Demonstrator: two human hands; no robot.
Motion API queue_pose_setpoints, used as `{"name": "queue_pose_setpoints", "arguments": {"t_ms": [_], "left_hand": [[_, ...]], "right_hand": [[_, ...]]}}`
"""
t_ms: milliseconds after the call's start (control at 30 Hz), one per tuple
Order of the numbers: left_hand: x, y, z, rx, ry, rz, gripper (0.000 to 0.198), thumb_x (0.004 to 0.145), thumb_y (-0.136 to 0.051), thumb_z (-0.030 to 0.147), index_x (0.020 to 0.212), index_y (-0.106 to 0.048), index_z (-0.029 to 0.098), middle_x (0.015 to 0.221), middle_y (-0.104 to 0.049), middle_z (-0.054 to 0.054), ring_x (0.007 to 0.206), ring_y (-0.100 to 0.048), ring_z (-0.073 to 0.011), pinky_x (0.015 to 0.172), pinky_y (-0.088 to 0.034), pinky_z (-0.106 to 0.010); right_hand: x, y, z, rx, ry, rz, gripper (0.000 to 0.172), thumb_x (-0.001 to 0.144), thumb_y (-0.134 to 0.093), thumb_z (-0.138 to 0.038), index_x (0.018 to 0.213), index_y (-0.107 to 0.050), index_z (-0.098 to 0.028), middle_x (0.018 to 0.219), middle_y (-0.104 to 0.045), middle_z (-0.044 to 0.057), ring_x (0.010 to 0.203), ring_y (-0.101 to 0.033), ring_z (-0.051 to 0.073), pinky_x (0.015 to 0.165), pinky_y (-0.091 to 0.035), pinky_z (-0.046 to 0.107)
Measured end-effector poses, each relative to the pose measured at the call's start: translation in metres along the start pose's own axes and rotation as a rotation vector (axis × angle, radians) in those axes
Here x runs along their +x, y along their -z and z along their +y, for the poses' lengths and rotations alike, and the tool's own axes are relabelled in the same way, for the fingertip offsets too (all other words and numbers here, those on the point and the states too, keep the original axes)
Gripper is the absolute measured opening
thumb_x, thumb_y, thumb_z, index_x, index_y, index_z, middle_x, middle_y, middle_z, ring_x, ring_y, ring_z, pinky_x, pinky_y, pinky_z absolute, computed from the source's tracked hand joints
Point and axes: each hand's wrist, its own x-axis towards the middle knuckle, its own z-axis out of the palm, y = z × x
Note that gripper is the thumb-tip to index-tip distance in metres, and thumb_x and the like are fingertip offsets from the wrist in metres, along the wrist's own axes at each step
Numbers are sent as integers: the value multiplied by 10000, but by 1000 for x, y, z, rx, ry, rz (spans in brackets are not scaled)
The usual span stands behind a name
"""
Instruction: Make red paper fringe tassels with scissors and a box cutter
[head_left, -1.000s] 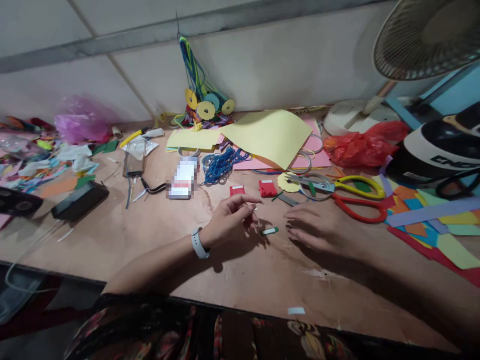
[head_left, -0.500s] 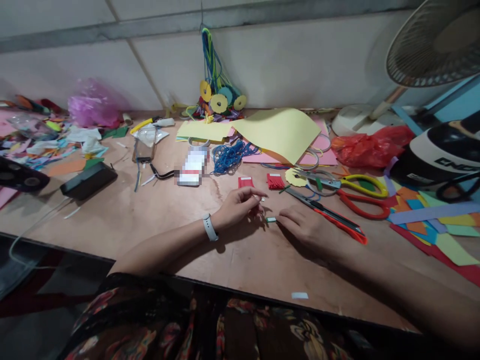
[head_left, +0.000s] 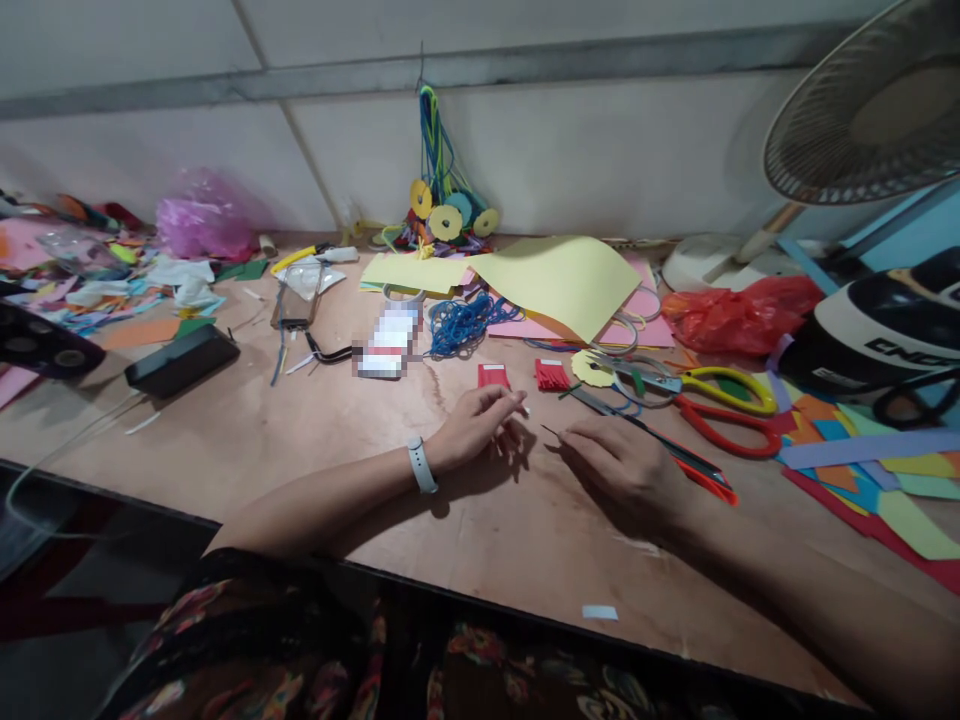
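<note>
My left hand, with a pale band on its wrist, is closed in a pinch over the table. A small white bit shows at its fingertips; the fingers hide the rest of it. Just to the right, my right hand pinches a thin dark strip, seen nearly edge-on. A gap separates the two hands. Beyond them lie a red paper piece with a white label and a fringed red paper piece. A box cutter lies behind my right hand, partly covered by it.
Scissors with yellow and red handles lie right of a yellow paper disc. Blue cord, yellow sheets and a phone are behind. Coloured paper scraps and a fan are at right. A white slip lies near the front edge.
The strip in my right hand has turned from showing its green and white face to nearly edge-on. My left fingers have closed up somewhat. The view has tilted slightly.
</note>
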Motion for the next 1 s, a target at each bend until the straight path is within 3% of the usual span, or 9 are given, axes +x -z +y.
{"name": "queue_pose_setpoints", "arguments": {"t_ms": [133,300,500,833,1000], "left_hand": [[-5,-4,3,-8,188,-204,632,917,-420,687,771,-622,106,619,-666,-75,450,-613,-132,425,-465,-234],[-9,-8,1,-82,220,-364,506,782,-711,609,858,-643,113,724,-704,-79,577,-666,-140,549,-527,-256],[-6,-6,-3,-142,197,-391,479,766,-752,562,911,-632,122,806,-709,-71,663,-686,-141,588,-540,-252],[-1,-7,-2,-159,201,-422,436,767,-777,504,820,-616,102,735,-702,-61,592,-655,-103,581,-523,-226],[2,-12,-2,-174,177,-340,400,773,-788,456,854,-608,108,758,-705,-58,612,-661,-105,567,-511,-218]], "right_hand": [[0,5,-2,-78,146,50,301,865,-574,-64,1160,-626,-95,1015,-692,149,936,-619,254,846,-534,426],[-1,6,-2,-138,208,18,324,882,-526,-60,1177,-650,-109,1035,-703,143,955,-627,247,883,-529,435],[1,6,-1,-212,282,58,246,880,-525,-54,1072,-678,-79,1011,-709,154,926,-633,247,875,-541,444],[3,12,2,-235,251,86,312,876,-525,-76,1158,-648,-127,1029,-709,126,972,-630,240,908,-511,444],[-8,25,12,-303,18,22,275,850,-593,-122,1117,-649,-93,1070,-687,164,965,-616,269,880,-492,437]]}}
